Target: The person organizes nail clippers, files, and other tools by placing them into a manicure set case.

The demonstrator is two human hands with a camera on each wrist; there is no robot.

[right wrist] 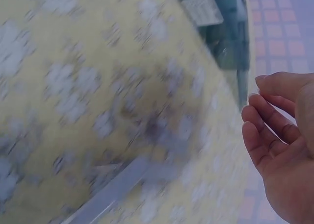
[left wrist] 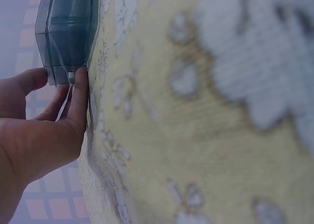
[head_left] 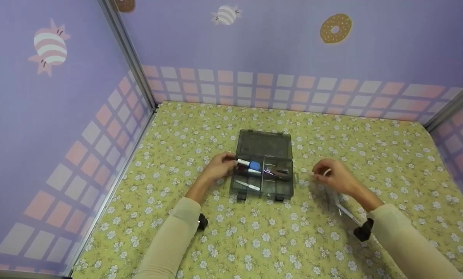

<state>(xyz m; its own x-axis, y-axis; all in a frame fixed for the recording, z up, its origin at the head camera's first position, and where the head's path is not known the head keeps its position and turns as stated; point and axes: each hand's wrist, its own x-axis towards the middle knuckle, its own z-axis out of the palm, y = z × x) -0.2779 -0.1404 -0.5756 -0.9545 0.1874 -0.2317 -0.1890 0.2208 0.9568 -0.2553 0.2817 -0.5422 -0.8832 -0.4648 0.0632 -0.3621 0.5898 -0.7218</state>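
Note:
A grey see-through organizer box (head_left: 278,192) lies with its lid (head_left: 264,144) folded back. My left hand (head_left: 220,166) grips the box's left side; in the left wrist view the thumb is at one edge and the fingertips at the other. Inside are a white-and-blue tube-like item (head_left: 254,166), a slim white-handled tool (head_left: 248,185) and dark metal tools (head_left: 276,173). To the right of the box, my right hand (head_left: 334,176) pinches a faint, thin clear piece (head_left: 307,173) between thumb and forefinger; I cannot tell its kind.
A pale translucent strip (head_left: 347,214) shows under the right forearm, blurred in the right wrist view. Black wrist cameras sit on both sleeves. The floral cloth (head_left: 200,128) covers the tabletop, with patterned walls (head_left: 293,50) at the back and sides.

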